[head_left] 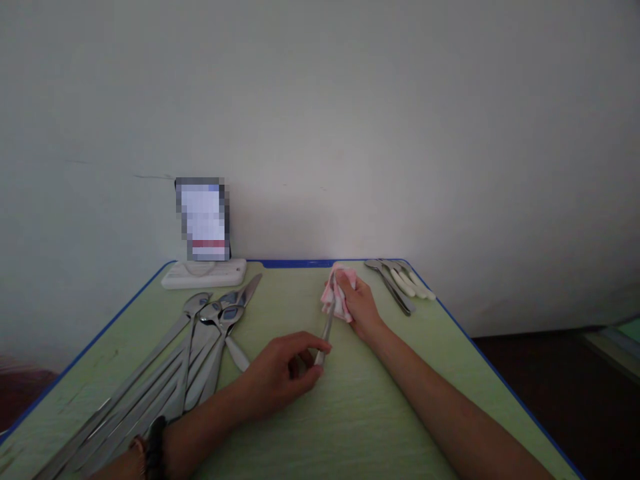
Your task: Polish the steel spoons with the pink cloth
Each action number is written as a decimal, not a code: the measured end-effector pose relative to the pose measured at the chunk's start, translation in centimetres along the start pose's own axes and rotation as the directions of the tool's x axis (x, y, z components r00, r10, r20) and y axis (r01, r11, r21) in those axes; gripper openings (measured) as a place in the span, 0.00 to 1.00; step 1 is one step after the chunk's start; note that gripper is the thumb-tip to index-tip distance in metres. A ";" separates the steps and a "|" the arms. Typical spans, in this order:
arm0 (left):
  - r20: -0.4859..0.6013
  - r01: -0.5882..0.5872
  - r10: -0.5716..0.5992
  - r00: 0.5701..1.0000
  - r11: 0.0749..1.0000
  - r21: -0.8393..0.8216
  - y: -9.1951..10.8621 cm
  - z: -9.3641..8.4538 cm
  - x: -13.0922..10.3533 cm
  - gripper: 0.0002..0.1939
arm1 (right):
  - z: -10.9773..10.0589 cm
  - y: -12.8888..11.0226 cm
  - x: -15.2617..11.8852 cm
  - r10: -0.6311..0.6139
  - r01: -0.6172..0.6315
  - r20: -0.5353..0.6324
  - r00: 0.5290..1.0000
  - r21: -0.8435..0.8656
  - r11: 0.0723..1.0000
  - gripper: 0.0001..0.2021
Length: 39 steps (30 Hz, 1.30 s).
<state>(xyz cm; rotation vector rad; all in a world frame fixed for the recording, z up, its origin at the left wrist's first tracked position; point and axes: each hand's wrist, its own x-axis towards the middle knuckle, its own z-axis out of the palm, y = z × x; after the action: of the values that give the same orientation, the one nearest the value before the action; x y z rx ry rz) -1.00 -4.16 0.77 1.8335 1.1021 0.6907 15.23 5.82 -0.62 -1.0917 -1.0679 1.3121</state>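
A metal utensil (327,326) slants between my two hands over the middle of the table. My left hand (285,372) pinches the near end of its handle between thumb and fingers. At the far end, my right hand (356,300) is closed around a pink and white cloth (336,303), which wraps the utensil and hides its head. Left of my left hand lies a spread of metal spoons, knives and other long cutlery (173,357). Beyond my right hand, at the far right corner, rest several utensils (397,287), some with cream handles.
The light green table (280,293) has a blue edge and stands against a grey wall. At its far left, a device with a blurred screen (205,220) stands upright behind a white power strip or base (204,274).
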 end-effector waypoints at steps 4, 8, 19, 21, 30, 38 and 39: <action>-0.035 0.046 -0.047 0.998 0.999 -0.026 -0.4 0.2 0.2 0.13 | -0.4 0.0 -0.1 0.071 -0.052 0.170 0.983 -0.113 0.992 0.19; -0.065 0.083 -0.087 0.994 0.995 -0.060 -0.5 0.2 0.4 0.11 | -0.4 -0.4 -0.5 0.130 -0.068 0.333 0.934 -0.190 0.979 0.18; -0.095 0.077 -0.073 0.993 0.996 0.034 -0.6 0.1 0.6 0.07 | 0.2 -0.1 -0.7 0.039 0.054 0.285 0.958 -0.310 0.949 0.19; -0.098 0.026 -0.015 0.995 0.994 0.110 -0.4 0.1 0.5 0.09 | 0.2 0.2 -0.5 0.018 0.057 0.247 0.969 -0.295 0.954 0.20; 0.005 -0.117 0.118 0.993 0.978 0.171 0.0 -0.6 -0.1 0.13 | 0.1 0.3 0.1 0.004 0.017 0.132 0.991 -0.162 0.987 0.21; -0.010 -0.075 0.078 0.997 0.982 0.171 -0.2 -0.5 -0.2 0.13 | -0.2 0.1 0.0 0.073 -0.083 0.255 0.964 0.030 0.996 0.07; -0.005 -0.074 0.076 0.997 0.982 0.176 -0.2 -0.4 -0.2 0.13 | -0.2 0.1 0.0 0.079 -0.090 0.249 0.965 0.034 0.995 0.07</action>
<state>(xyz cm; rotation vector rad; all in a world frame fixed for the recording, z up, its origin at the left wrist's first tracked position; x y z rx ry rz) -1.52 -4.08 0.78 2.0324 1.1371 0.6660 15.41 5.80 -0.77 -0.9663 -1.1784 1.5643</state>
